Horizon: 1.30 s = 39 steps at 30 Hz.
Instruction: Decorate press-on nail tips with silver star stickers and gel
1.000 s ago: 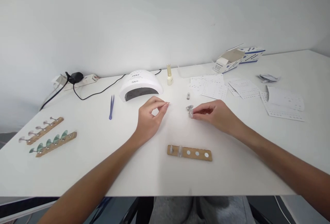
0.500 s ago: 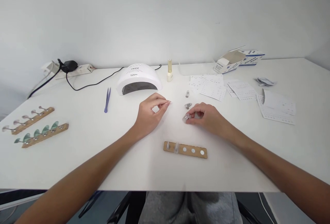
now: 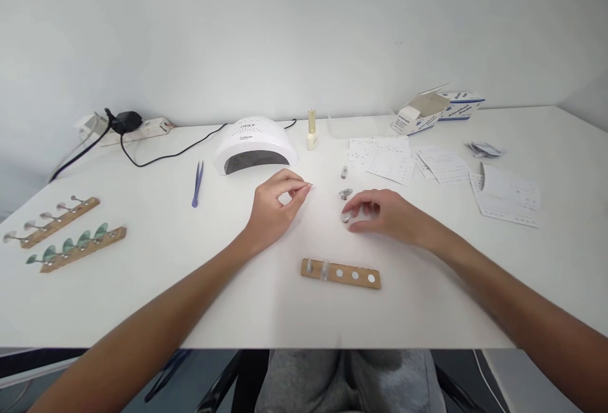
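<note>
My left hand (image 3: 278, 207) is over the middle of the desk, thumb and forefinger pinched on a tiny pale sliver too small to name. Around a small clear piece with a metal base (image 3: 346, 218), the thumb and forefinger of my right hand (image 3: 380, 213) are apart; the piece rests on the desk between them. Two similar clear pieces lie just beyond, a nearer one (image 3: 346, 194) and a farther one (image 3: 344, 172). Close to me sits a wooden strip (image 3: 349, 275) with round silvery discs; two upright clear pieces (image 3: 325, 270) stand at its left end.
At the back stand a white nail lamp (image 3: 254, 137) and a polish bottle (image 3: 311, 131). Blue tweezers (image 3: 197, 184) and wooden stands with green nail tips (image 3: 85, 251) are to the left. Printed sheets (image 3: 444, 166) and an opened box (image 3: 420, 114) occupy the right.
The fingers of my right hand have spread and let go of the small clear piece, which now sits on the desk. My left hand keeps its pinch in nearly the same place.
</note>
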{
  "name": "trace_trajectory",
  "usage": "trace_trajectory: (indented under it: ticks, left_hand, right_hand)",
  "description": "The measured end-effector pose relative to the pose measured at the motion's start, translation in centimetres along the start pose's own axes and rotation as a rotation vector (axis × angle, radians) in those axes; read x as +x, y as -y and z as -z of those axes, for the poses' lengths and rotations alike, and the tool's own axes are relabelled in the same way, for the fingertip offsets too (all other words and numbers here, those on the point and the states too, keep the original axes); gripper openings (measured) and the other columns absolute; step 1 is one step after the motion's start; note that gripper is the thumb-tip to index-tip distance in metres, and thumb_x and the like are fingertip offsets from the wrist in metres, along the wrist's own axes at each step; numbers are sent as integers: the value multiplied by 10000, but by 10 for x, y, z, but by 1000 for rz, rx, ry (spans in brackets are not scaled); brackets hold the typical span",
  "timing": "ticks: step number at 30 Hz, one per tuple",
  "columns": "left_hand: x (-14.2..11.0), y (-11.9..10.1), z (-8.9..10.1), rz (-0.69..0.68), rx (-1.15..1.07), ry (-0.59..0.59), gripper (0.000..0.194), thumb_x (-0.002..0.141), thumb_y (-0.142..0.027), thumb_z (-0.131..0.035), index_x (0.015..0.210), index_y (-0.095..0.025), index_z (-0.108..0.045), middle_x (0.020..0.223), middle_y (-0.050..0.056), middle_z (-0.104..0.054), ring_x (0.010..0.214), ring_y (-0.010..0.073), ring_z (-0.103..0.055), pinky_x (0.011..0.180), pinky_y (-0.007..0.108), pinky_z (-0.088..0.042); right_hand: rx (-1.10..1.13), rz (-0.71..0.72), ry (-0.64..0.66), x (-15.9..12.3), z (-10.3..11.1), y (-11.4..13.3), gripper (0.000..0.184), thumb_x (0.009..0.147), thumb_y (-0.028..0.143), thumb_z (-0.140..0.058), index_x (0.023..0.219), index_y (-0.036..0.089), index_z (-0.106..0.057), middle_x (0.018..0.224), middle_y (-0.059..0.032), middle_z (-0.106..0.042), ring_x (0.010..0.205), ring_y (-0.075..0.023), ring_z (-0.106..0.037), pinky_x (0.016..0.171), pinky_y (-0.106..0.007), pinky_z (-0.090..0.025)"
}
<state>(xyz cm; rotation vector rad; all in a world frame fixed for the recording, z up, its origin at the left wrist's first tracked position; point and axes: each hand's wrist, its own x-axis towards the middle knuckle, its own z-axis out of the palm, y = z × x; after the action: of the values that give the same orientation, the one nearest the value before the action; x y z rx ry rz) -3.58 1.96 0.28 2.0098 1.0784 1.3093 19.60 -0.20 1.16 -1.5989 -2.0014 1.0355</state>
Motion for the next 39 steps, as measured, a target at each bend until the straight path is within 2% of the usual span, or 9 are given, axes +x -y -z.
trace_trajectory:
  ticks: [4,8,11,14,15,21,29,36,39]
  left_hand:
    - [0,-2,1,31,-10,12,133,839,-243,-610,766,-180,-702,814,26,-621,761,118,-585,671,253,-471]
    - [0,-3,1,68,-13,12,157,842,-259,-605,738,-173,-686,813,27,-621,761,121,-584,671,257,-465]
    - [0,-1,2,65,-19,-2,166,844,-270,-602,737,-170,-679,814,26,-620,772,122,-583,694,261,-464]
    - [0,1,2,57,-25,-5,171,842,-282,-605,734,-172,-677,818,23,-622,779,123,-580,710,264,-461]
    - [0,1,2,56,-29,-6,169,839,-284,-608,731,-173,-676,818,22,-621,777,123,-578,708,264,-460]
    - [0,-4,3,61,-44,-2,177,840,-258,-592,698,-166,-644,790,21,-616,751,124,-578,686,265,-456]
    - [0,-6,4,75,-45,10,176,844,-254,-578,718,-165,-662,803,31,-628,769,133,-585,674,268,-456]
    - [0,-4,3,67,-29,19,180,846,-250,-576,715,-170,-668,801,29,-631,765,130,-584,658,259,-453]
    - [0,-3,3,65,-25,20,178,843,-265,-587,718,-168,-670,800,30,-630,755,128,-582,657,259,-453]
  right_hand:
    - [-56,14,-75,-26,10,10,137,762,256,-615,882,271,-681,911,-5,-661,797,-178,-540,706,-319,-423]
    - [-126,-42,-170,-55,6,16,181,796,306,-607,972,284,-643,944,-18,-652,825,-201,-536,702,-347,-420]
    - [-83,6,-103,-66,-7,21,166,827,312,-591,987,297,-631,953,-7,-639,834,-187,-534,716,-335,-419]
    - [62,82,95,-65,-25,25,132,823,300,-618,953,306,-640,946,21,-637,820,-159,-527,724,-302,-419]
    - [97,95,125,-62,-32,26,128,816,295,-632,943,305,-644,952,27,-635,826,-155,-522,733,-297,-416]
    - [174,88,56,-47,-55,24,94,740,317,-722,807,279,-668,842,29,-612,797,-161,-487,753,-311,-384]
    - [151,90,46,-47,-62,34,37,717,238,-723,740,266,-713,830,4,-667,811,-192,-478,744,-334,-370]
    - [162,114,11,-43,-67,28,32,714,254,-726,699,282,-732,821,13,-679,818,-188,-498,812,-357,-359]
    - [172,81,27,-41,-68,28,26,709,260,-724,691,278,-730,825,11,-681,824,-188,-504,760,-336,-377]
